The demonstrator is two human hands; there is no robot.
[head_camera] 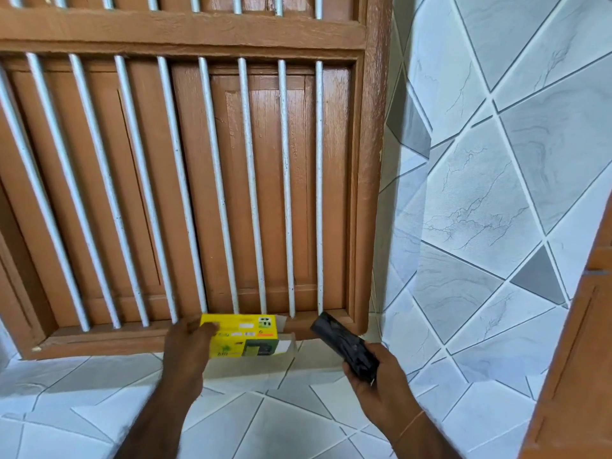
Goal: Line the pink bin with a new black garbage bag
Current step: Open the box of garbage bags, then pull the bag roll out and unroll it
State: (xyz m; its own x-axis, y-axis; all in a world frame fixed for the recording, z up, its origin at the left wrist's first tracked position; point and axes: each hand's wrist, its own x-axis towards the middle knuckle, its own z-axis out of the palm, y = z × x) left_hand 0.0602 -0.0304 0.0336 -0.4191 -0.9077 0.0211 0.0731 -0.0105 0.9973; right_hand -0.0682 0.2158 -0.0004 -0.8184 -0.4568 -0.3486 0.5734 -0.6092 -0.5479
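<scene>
R hand (381, 389) gripping bag roll (344, 346), L hand (188, 342) holding yellow box (245, 336)

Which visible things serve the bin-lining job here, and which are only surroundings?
Job:
- black bag roll, gripped by the right hand
- yellow box with its end flap open, held by the left hand

Surroundings:
- wooden window shutter with white bars
- tiled ledge

The pink bin is not in view.
</scene>
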